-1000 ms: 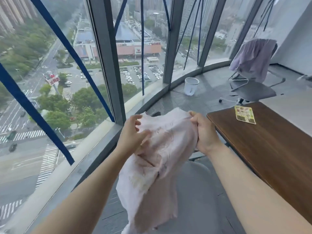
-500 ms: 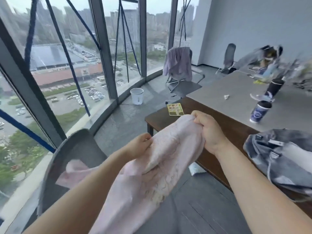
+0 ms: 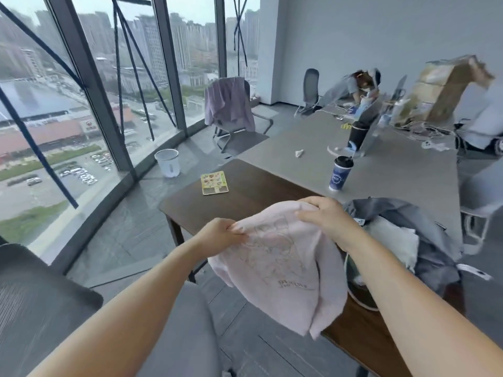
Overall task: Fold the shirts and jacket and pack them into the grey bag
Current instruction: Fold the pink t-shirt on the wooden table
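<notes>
A pale pink shirt (image 3: 280, 265) with a faint printed drawing hangs over the near edge of the brown table (image 3: 253, 194). My left hand (image 3: 217, 235) pinches its upper left edge. My right hand (image 3: 324, 216) grips the upper right edge, fingers curled over the cloth. To the right, on the table, lies the grey bag (image 3: 424, 240), open, with something white (image 3: 392, 238) inside. A purple garment (image 3: 228, 104) is draped over a chair back near the window.
A blue paper cup (image 3: 340, 174) and a small printed card (image 3: 214, 183) sit on the tables. A white bin (image 3: 167, 162) stands on the floor by the glass wall. A dark chair (image 3: 40, 300) is at my lower left. Clutter and a person sit at the far table end.
My view swung right from the window to the tables. Both hands carried the pink shirt from over the chair to the brown table's edge, beside the grey bag.
</notes>
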A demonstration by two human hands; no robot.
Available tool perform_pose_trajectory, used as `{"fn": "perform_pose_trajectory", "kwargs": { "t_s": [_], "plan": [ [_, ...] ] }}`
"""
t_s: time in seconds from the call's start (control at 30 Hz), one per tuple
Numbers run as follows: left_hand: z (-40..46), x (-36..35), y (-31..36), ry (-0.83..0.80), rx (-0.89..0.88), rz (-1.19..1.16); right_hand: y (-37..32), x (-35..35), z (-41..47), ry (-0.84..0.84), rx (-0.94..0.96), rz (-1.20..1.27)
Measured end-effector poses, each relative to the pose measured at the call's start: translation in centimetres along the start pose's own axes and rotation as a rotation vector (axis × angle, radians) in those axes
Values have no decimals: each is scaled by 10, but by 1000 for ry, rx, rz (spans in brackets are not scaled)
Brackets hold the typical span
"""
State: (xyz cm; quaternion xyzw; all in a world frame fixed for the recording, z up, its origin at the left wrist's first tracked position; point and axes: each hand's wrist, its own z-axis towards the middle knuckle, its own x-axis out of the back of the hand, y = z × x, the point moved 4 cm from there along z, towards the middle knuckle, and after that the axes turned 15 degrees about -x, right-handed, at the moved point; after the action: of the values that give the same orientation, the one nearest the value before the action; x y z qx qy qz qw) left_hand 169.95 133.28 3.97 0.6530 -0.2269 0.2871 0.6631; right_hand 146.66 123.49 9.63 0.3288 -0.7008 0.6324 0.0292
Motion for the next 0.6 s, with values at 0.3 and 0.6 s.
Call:
{"fn": "perform_pose_trajectory", "kwargs": {
  "t_s": [0.3, 0.6],
  "plan": [
    [109, -1, -11, -88, -124, -82, 5, 35, 77, 172, -2, 51],
    [226, 2, -45, -177, -204, 389, 48, 54, 164, 369, -162, -25]
  ]
}}
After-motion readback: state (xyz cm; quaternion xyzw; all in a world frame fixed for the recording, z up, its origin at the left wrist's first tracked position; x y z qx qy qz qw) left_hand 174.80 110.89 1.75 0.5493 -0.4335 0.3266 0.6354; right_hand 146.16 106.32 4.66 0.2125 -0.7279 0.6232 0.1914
